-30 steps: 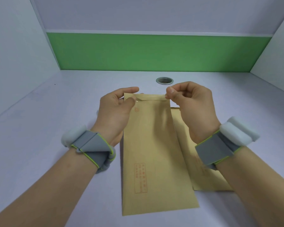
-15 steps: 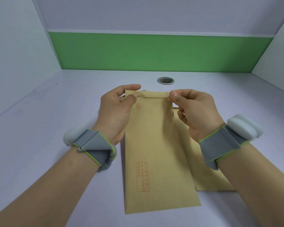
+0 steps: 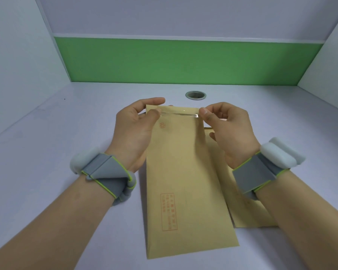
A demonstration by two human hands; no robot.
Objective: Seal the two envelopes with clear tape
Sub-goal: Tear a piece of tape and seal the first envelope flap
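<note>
Brown paper fills the middle of the view: a long envelope [image 3: 185, 182] lies lengthwise on the pale table [image 3: 47, 152], its flap end pointing away from the person and its near end toward the bottom of the frame. A strip of clear tape [image 3: 179, 113] runs across the far end of this envelope, just below the top edge, and catches a little light. The left hand [image 3: 137, 129] grips the far left corner, with the thumb pressing down on the left end of the tape and the forefinger curled over the top edge of the paper. The right hand [image 3: 228, 129] pinches the right end of the tape between thumb and forefinger at the far right corner, the other fingers loosely curled behind. A red printed box [image 3: 169, 212] of small characters sits near the lower left of the envelope, and a small red mark [image 3: 162, 125] shows just below the tape. A second envelope [image 3: 248, 209] of the same brown paper lies on the table to the right, partly tucked under the first and under the right wrist. Both wrists wear grey bands [image 3: 109, 176] edged in green with white pads. A round metal hole [image 3: 195, 94] is set into the table beyond the hands, in front of a green wall panel [image 3: 183, 63].
</note>
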